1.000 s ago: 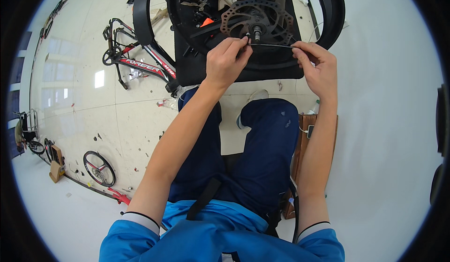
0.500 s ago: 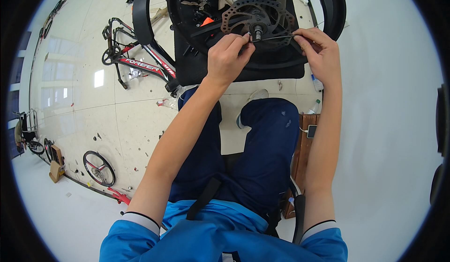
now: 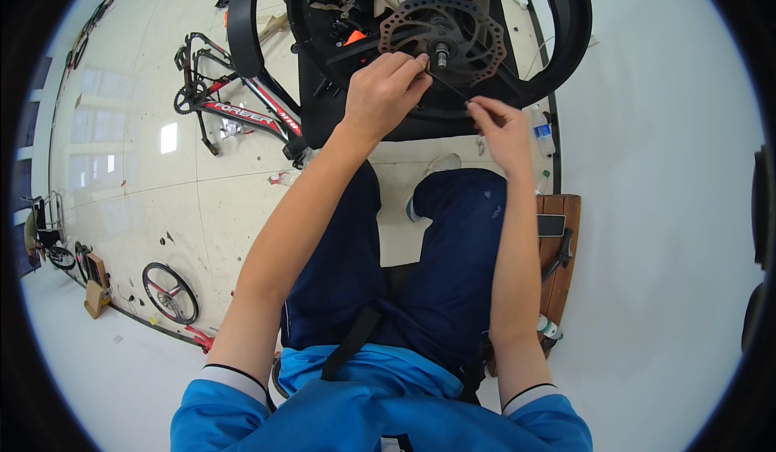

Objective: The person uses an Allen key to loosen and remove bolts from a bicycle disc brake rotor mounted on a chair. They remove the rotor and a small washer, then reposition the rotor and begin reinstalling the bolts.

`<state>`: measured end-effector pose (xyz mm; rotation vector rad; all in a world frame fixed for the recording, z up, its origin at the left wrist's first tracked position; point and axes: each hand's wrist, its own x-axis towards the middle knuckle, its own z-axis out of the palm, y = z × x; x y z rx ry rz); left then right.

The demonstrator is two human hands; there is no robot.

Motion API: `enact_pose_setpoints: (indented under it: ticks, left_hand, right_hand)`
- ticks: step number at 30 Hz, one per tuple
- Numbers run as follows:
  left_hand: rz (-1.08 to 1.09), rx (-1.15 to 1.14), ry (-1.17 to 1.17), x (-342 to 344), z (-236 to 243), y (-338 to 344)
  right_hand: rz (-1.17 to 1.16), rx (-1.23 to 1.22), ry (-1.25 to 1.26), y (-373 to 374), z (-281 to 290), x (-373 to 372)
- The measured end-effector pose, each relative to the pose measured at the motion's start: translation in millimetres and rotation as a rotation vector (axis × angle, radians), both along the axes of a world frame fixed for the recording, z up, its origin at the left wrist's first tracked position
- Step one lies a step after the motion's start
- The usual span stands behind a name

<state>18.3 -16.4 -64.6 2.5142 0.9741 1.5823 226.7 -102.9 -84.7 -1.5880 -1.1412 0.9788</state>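
Observation:
A black bicycle wheel point(image 3: 566, 32) with a perforated brake rotor point(image 3: 490, 44) and a threaded axle point(image 3: 441, 56) lies on a black padded seat point(image 3: 317, 117) in front of me. My left hand point(image 3: 384, 96) is pinched at one end of a thin dark rod point(image 3: 449, 87), probably a hex key, at the rotor's lower left beside the axle. My right hand point(image 3: 501, 133) pinches the other end, lower and to the right. Whether the rod's tip sits in a bolt is hidden by my left fingers.
A red-and-black bicycle frame point(image 3: 246, 109) and a small spoked wheel point(image 3: 170, 292) lie on the tiled floor. At my right a wooden bench point(image 3: 558, 282) carries a phone point(image 3: 550, 226) and a black item. A water bottle point(image 3: 543, 133) stands behind. A white wall point(image 3: 663, 210) runs along the right.
My right hand has swung down and leftward with the rod's free end, so the rod now slants down to the right. My left hand stays beside the axle, shifted slightly up and left.

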Motion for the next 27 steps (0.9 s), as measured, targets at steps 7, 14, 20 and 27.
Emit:
enact_pose_setpoints:
  ticks: [7, 14, 20, 27]
  left_hand:
    - [-0.034, -0.302, -0.133, -4.2, 1.4, -5.4]
    - [-0.099, -0.731, -0.217, -18.6, 25.6, -28.5]
    - [-0.133, -0.540, -0.056, -27.7, 18.2, -18.8]
    - [-0.188, -0.444, -0.042, -32.3, 8.9, -9.7]
  right_hand:
    - [0.034, -0.035, 0.212, -13.8, -34.0, -98.3]
    - [-0.068, 0.081, 0.402, -2.6, -24.0, -157.6]
    - [0.020, 0.164, 0.203, 20.2, -33.6, -157.8]
    - [0.014, -0.021, 0.409, 17.6, -23.5, -133.7]
